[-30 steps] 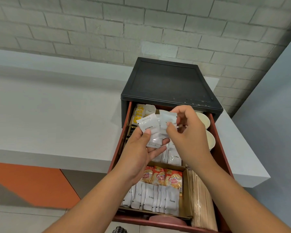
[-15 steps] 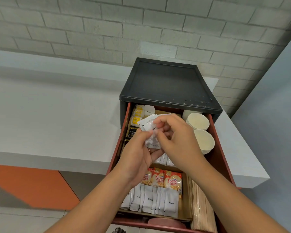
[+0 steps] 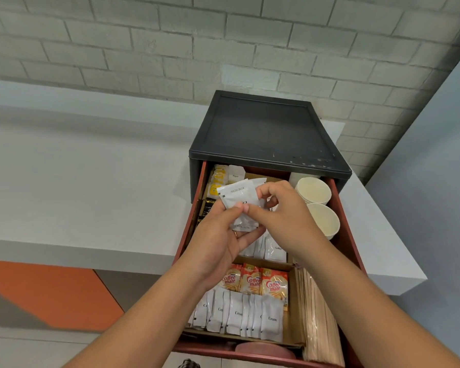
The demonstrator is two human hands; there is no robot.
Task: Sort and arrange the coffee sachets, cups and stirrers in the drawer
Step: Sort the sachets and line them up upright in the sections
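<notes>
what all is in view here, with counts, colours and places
drawer unit: one, black, on counter
drawer: one, red-brown, pulled out
paper cups: two stacks, cream, drawer back right
Coffee mate sachets: three, orange, front compartment
Cream sachets: a row, white, nearest the front
stirrers: one bundle, tan, drawer right side
yellow sachets: a few, back left
held sachets: a few, white, above drawer
counter: one, pale grey
left hand: holds held sachets
right hand: pinches them

Soft, even indoor light covers the black drawer unit, its top dully shining. A pale bright patch marks the brick wall behind it, and shadow gathers under its front lip. Straight lines bow towards the frame edges. The sachets in front look slightly soft.
</notes>
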